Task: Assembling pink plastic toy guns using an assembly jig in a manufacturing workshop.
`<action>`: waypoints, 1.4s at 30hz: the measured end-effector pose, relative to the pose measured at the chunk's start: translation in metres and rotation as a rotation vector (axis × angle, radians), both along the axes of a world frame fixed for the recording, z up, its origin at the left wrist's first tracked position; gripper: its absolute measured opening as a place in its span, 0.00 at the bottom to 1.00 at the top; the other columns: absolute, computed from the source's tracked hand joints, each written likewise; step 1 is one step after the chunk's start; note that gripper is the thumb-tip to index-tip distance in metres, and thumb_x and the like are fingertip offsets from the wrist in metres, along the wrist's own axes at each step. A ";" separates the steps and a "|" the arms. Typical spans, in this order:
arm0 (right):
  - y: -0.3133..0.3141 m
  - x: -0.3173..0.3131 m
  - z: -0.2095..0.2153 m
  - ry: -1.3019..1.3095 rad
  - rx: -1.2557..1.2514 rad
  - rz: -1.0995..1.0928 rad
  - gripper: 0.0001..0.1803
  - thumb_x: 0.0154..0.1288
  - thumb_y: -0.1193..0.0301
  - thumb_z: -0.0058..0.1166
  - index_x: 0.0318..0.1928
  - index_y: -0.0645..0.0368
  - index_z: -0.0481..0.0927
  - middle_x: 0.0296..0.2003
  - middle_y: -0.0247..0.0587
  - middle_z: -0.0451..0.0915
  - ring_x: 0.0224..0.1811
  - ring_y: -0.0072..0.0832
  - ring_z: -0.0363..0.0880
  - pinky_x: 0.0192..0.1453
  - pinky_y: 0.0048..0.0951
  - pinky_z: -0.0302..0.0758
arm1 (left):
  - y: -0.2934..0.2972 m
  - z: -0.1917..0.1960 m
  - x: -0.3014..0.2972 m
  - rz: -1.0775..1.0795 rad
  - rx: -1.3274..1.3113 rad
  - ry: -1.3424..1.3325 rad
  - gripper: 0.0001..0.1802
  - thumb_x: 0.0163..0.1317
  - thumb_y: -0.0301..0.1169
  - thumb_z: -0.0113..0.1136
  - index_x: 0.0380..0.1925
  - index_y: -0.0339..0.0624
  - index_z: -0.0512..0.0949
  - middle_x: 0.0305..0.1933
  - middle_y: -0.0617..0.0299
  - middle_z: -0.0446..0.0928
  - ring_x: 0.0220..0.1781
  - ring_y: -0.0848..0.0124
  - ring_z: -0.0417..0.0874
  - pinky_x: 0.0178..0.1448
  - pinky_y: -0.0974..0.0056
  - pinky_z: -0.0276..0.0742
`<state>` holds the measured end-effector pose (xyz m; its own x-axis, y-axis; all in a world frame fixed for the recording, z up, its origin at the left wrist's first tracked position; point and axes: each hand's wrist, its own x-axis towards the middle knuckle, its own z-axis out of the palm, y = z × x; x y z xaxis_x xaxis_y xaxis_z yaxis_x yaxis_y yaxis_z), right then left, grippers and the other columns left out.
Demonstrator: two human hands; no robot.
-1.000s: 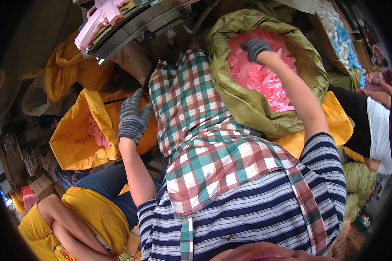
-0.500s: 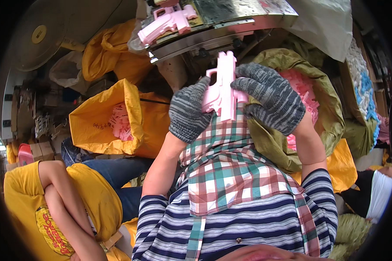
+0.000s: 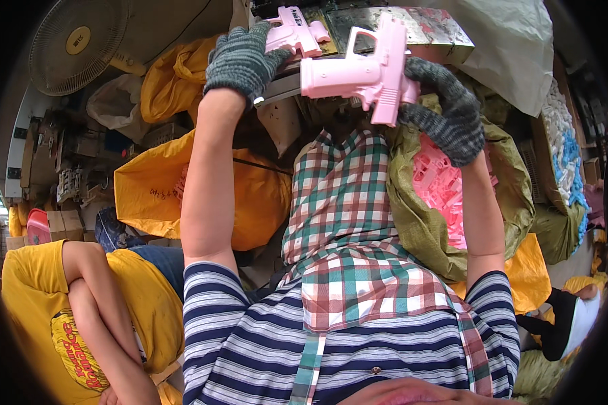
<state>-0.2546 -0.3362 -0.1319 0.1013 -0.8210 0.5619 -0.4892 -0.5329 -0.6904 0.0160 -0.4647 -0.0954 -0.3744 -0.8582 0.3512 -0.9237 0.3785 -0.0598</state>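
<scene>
My right hand [image 3: 449, 111], in a grey knitted glove, holds up a pink toy pistol [image 3: 385, 71] by its slide end. The pistol's handle points left and its trigger guard faces away from me. Farther left, my gloved left hand [image 3: 243, 59] is closed round the handle of a second pink toy pistol [image 3: 295, 34] at the edge of the metal workbench [image 3: 419, 30]. The glove hides most of that handle. A gap separates the two pistols.
An olive woven sack [image 3: 402, 209] of pink parts stands open at the right, below my right forearm. An orange sack [image 3: 148, 196] with pink pieces is at the left. Beside me sits a person in a yellow shirt [image 3: 138, 290], arms crossed. A fan [image 3: 78, 40] stands far left.
My left hand has let go of the first pistol and moved forward and left onto the one at the bench. My right hand has raised the first pistol forward, its handle swinging leftward.
</scene>
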 end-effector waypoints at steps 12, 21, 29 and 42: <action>-0.157 0.035 -0.001 0.524 -0.209 0.322 0.22 0.56 0.70 0.50 0.52 0.63 0.71 0.51 0.53 0.70 0.55 0.45 0.67 0.60 0.38 0.63 | 0.116 -0.075 0.160 0.645 0.067 -0.049 0.43 0.51 0.44 0.60 0.62 0.34 0.53 0.58 0.37 0.62 0.60 0.45 0.62 0.64 0.51 0.56; -0.030 -0.078 -0.035 0.068 0.772 0.484 0.10 0.61 0.68 0.52 0.33 0.62 0.80 0.28 0.37 0.80 0.32 0.23 0.77 0.41 0.23 0.72 | 0.129 -0.114 0.128 0.387 0.419 0.238 0.34 0.54 0.39 0.59 0.59 0.38 0.61 0.52 0.43 0.69 0.54 0.50 0.70 0.58 0.55 0.64; -0.032 -0.152 -0.277 0.690 0.837 -0.451 0.27 0.39 0.59 0.63 0.42 0.60 0.78 0.39 0.52 0.79 0.43 0.42 0.78 0.47 0.35 0.75 | 0.132 -0.135 0.061 0.049 0.569 0.206 0.26 0.57 0.39 0.56 0.55 0.40 0.68 0.50 0.48 0.74 0.53 0.53 0.73 0.56 0.57 0.68; 0.031 -0.083 -0.028 0.837 0.649 -0.150 0.24 0.42 0.75 0.61 0.46 0.59 0.75 0.45 0.50 0.75 0.48 0.41 0.73 0.54 0.33 0.69 | 0.154 -0.124 -0.015 -0.344 0.789 0.752 0.32 0.55 0.35 0.62 0.59 0.43 0.63 0.57 0.52 0.70 0.58 0.63 0.70 0.61 0.61 0.64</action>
